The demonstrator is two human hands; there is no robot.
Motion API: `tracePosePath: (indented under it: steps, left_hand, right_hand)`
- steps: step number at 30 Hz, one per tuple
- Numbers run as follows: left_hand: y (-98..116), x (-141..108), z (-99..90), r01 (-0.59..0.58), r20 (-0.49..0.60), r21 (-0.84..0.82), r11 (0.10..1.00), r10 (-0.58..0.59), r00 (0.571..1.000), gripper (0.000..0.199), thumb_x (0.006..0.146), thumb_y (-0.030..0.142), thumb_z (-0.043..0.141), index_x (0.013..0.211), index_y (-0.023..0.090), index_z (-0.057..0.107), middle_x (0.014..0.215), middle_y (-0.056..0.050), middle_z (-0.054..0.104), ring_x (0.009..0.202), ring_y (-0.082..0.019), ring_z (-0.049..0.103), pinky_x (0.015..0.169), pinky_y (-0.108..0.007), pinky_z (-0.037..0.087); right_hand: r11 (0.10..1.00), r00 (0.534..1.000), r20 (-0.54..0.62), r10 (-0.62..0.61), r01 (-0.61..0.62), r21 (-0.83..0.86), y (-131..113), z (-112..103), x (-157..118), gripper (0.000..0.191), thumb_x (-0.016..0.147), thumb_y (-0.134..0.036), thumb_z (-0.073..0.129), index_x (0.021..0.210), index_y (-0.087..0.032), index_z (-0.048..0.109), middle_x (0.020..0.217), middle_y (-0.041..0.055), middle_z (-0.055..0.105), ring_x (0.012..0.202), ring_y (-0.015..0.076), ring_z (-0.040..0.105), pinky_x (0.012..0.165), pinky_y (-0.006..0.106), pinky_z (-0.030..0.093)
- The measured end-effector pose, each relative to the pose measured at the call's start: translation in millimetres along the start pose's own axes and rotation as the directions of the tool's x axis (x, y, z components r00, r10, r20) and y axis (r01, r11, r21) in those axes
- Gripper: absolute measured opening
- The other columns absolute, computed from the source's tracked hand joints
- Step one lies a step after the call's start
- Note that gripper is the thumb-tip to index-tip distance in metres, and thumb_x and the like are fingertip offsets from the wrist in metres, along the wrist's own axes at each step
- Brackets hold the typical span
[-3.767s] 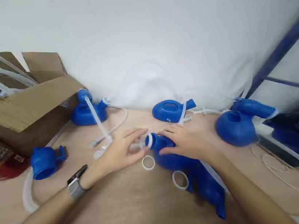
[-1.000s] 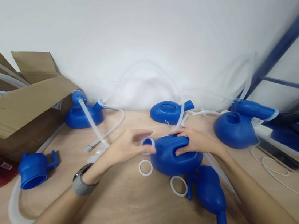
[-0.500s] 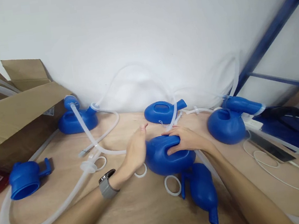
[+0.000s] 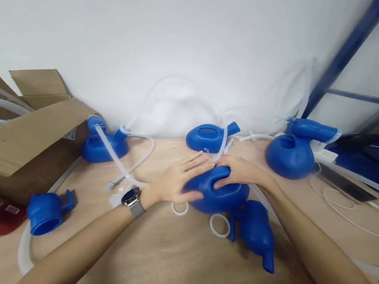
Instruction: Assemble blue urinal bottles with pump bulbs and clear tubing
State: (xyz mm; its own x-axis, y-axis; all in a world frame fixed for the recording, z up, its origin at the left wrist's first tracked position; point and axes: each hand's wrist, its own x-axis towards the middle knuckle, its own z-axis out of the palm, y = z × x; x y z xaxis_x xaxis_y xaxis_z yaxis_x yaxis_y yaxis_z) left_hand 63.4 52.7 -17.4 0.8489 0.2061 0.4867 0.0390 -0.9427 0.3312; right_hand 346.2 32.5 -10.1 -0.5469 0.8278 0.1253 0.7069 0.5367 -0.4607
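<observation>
A blue plastic urinal bottle [image 4: 229,196] lies in front of me on the wooden table. My right hand [image 4: 241,171] grips its handle, thumb hooked into the opening. Across the bottle's upper left side rests my left hand [image 4: 177,181], fingers stretched out and thumb apart. The bottle's mouth is hidden behind the hands. Close to its lower right lies a blue spouted funnel piece [image 4: 257,233] with a small handle. Two white rings, a left ring [image 4: 172,208] and a right ring [image 4: 211,228], lie just in front of the bottle.
More blue bottles stand at the back left [image 4: 103,149], back middle [image 4: 198,138] and right [image 4: 287,159]. A blue cup-shaped piece [image 4: 45,212] lies left, by a cardboard box [image 4: 32,139]. Clear hose [image 4: 110,150] loops about. A phone [image 4: 346,183] with a cable is at right.
My left hand has moved from beside the bottle onto its upper left side, fingers now laid across it. My right hand keeps its grip. The view has shifted slightly.
</observation>
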Motion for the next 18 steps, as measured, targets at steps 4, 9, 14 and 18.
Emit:
tracePosePath:
  steps: [4, 9, 14, 18]
  left_hand:
    - [16, -7, 10.8, 0.321, -0.214, 0.013, 0.947, -0.311, 0.926, 0.078, 0.106, 0.052, 0.053, 0.17, 0.022, 0.019, 0.174, -0.019, 0.031, 0.164, -0.036, 0.024, 0.134, -0.061, 0.021]
    - [29, -43, 35.2, 0.575, -0.373, -0.081, 0.814, -0.559, 0.74, 0.068, 0.107, 0.039, 0.053, 0.166, 0.021, 0.026, 0.156, -0.02, 0.053, 0.142, -0.034, 0.056, 0.117, -0.057, 0.048]
    - [40, -70, 56.5, 0.572, -0.073, 0.055, 0.819, -0.568, 0.82, 0.068, 0.1, 0.03, 0.058, 0.164, 0.022, 0.034, 0.159, -0.018, 0.052, 0.143, -0.033, 0.055, 0.119, -0.052, 0.047]
    - [38, -74, 65.7, 0.541, 0.037, 0.188, 0.82, -0.556, 0.83, 0.055, 0.099, 0.033, 0.061, 0.152, 0.021, 0.052, 0.148, -0.017, 0.061, 0.13, -0.034, 0.063, 0.11, -0.048, 0.052]
  right_hand:
    - [0.994, 0.994, 0.028, 0.104, -0.103, -0.04, 2, -2, -2, 0.063, 0.074, -0.068, 0.085, 0.121, -0.027, 0.081, 0.127, 0.0076, 0.08, 0.121, 0.038, 0.073, 0.108, 0.048, 0.055]
    - [0.964, 0.977, 0.054, 0.205, -0.192, -0.185, 11, -21, -16, 0.054, 0.09, -0.067, 0.068, 0.122, -0.024, 0.077, 0.124, 0.0101, 0.08, 0.118, 0.0366, 0.073, 0.106, 0.049, 0.055]
    - [0.789, 0.958, -0.265, 0.109, -0.246, -0.563, -18, -26, -63, 0.071, 0.097, -0.066, 0.059, 0.149, -0.018, 0.058, 0.142, 0.0207, 0.069, 0.129, 0.0455, 0.065, 0.097, 0.056, 0.055]
    - [0.797, 0.943, -0.314, 0.113, -0.275, -0.538, -51, 21, -124, 0.058, 0.1, -0.064, 0.054, 0.145, -0.03, 0.064, 0.108, 0.0166, 0.08, 0.069, 0.0304, 0.072, 0.057, 0.037, 0.048]
